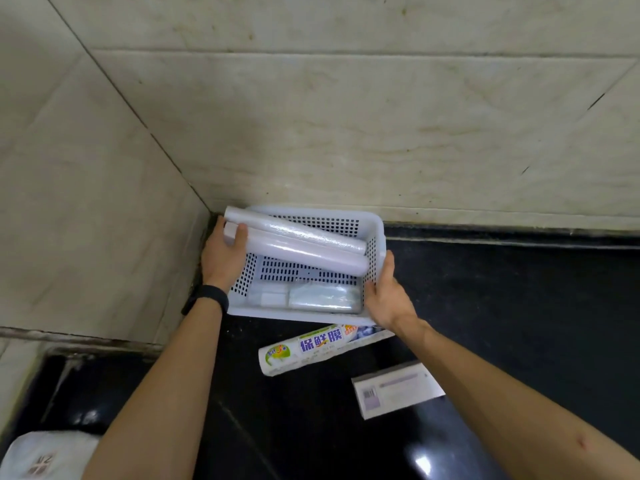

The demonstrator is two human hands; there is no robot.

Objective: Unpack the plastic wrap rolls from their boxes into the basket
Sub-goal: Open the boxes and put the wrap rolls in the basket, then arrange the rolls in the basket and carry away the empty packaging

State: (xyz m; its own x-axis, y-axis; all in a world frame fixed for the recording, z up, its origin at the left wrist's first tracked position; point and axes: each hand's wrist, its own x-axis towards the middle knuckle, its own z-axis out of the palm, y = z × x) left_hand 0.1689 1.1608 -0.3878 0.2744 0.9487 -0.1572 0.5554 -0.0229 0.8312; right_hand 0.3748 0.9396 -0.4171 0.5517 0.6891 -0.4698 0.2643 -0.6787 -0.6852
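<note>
at centre left the left hand (221, 258) is curling round the overhanging ends of two rolls (304, 244), probably steadying them, since they are lying slanted across the basket (294, 315), seemingly too long to drop flat; the right hand (386, 299) is gripping the basket's right rim, likely bracing it. below centre a printed pack (311, 348) and, further right, a box (398, 389) are lying on the counter (519, 306)

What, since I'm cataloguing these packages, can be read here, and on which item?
"保鲜膜": on the printed package lying in front of the basket.
Green badge on that package: small text too blurred to read.
Barcoded box: print too small to read.
White bag: reddish mark, blurred.
</note>
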